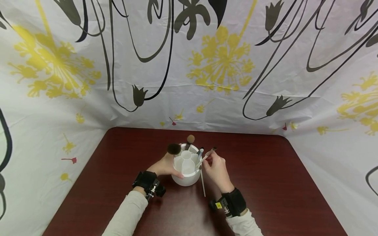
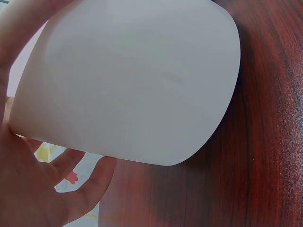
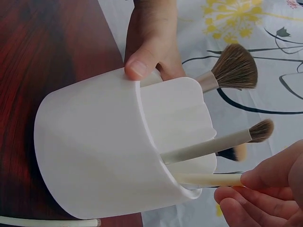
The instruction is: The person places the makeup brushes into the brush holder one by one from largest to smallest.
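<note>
Pinched by the right hand (image 1: 217, 168), a pale handle (image 3: 208, 179) reaches into the cup (image 3: 94, 146) just left, grasped by the left hand (image 1: 164, 165); brushes (image 3: 206, 145) already stand inside, while one stick (image 1: 202, 183) seems left outside, near the pinch.

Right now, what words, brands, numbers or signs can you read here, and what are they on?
No readable text in any view.
White cup: no lettering on the visible sides.
Brushes: no lettering I can make out.
Yellow patch on the black right-wrist gear: too small to tell.
Cloth: plant patterns, no letters.
</note>
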Available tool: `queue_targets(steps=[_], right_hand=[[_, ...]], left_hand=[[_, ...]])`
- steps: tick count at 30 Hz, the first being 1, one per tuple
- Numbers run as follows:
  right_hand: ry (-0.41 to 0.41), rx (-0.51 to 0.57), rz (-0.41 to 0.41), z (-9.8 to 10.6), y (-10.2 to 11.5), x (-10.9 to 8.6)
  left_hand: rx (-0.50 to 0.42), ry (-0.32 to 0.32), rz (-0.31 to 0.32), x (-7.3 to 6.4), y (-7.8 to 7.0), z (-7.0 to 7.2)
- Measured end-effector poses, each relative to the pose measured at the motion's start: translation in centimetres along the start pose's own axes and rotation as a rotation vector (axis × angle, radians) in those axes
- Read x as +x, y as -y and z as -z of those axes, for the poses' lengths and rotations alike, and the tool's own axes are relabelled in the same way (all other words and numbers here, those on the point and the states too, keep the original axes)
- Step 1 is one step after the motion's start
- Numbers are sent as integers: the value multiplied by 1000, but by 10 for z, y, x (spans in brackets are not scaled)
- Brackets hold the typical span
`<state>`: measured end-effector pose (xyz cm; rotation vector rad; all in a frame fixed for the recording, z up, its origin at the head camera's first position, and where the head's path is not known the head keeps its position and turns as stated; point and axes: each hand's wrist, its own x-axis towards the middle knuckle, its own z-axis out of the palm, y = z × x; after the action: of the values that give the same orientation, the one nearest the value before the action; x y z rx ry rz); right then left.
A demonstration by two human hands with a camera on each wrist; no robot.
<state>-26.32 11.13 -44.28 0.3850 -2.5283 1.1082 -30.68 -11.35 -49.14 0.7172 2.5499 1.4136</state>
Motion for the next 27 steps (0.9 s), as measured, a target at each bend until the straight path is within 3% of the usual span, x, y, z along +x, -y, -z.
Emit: queue_targets(steps=[13, 21, 27], right_hand=[[27, 12, 7, 1, 1, -1], [-7, 86, 10, 8, -8, -4], [-3, 68, -4, 14, -16, -6]], left_hand=[[-1, -2, 9, 0, 1, -1], [8, -7, 20, 1, 1, -2], [35, -8, 29, 1, 1, -3]])
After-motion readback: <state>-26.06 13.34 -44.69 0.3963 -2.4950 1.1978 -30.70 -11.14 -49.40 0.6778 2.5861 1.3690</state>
